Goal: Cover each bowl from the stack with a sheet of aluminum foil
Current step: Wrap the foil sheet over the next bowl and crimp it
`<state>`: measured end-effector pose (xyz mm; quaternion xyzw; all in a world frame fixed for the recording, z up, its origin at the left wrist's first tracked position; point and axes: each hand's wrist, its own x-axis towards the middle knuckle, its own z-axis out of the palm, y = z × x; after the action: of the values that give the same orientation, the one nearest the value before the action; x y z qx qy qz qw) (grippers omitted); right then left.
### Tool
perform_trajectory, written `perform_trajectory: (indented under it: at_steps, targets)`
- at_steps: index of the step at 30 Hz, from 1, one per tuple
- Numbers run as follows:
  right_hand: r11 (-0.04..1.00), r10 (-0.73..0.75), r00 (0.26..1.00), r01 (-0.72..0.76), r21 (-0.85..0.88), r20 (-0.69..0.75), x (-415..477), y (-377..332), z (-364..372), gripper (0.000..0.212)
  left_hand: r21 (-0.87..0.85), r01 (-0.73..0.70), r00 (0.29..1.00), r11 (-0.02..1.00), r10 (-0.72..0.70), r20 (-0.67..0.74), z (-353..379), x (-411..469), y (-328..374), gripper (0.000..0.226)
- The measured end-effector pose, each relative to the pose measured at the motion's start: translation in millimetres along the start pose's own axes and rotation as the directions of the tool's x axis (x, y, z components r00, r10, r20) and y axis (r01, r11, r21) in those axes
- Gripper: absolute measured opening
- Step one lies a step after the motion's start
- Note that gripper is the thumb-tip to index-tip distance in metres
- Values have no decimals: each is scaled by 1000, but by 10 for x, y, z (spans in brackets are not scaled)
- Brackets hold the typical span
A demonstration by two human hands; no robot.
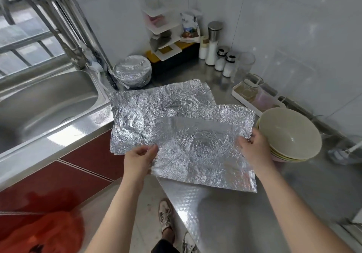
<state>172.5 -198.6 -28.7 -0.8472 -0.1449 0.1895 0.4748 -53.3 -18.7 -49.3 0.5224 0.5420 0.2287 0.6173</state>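
A crinkled foil sheet (201,154) is held up over the counter corner. My left hand (140,157) pinches its left edge and my right hand (254,145) grips its right edge. Under it lie more foil sheets (156,103), spread flat and overlapping. A stack of pale green bowls (290,133) stands just right of my right hand, the top one open and bare. One foil-covered bowl (133,70) sits at the back by the sink corner.
A steel sink (45,103) with a tap lies to the left. Jars and shakers (221,56), a white rack (162,31) and a white tray with glass cups (252,94) line the back wall. The steel counter (293,194) runs on to the right.
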Motion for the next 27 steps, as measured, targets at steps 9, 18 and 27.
perform_trajectory:
  at_steps: [9,18,27]
  targets:
    - [947,-161,986,145,-287,-33,226,296,91,25,152,-43,998,987,35,58,144,14,-125,26]
    - [925,-210,977,186,-330,-37,275,330,112,20,260,-270,962,927,270,39,215,13,-300,28]
    - [986,-136,988,128,-104,-70,507,102,-129,6,-219,59,997,974,-68,-30,250,154,-119,25]
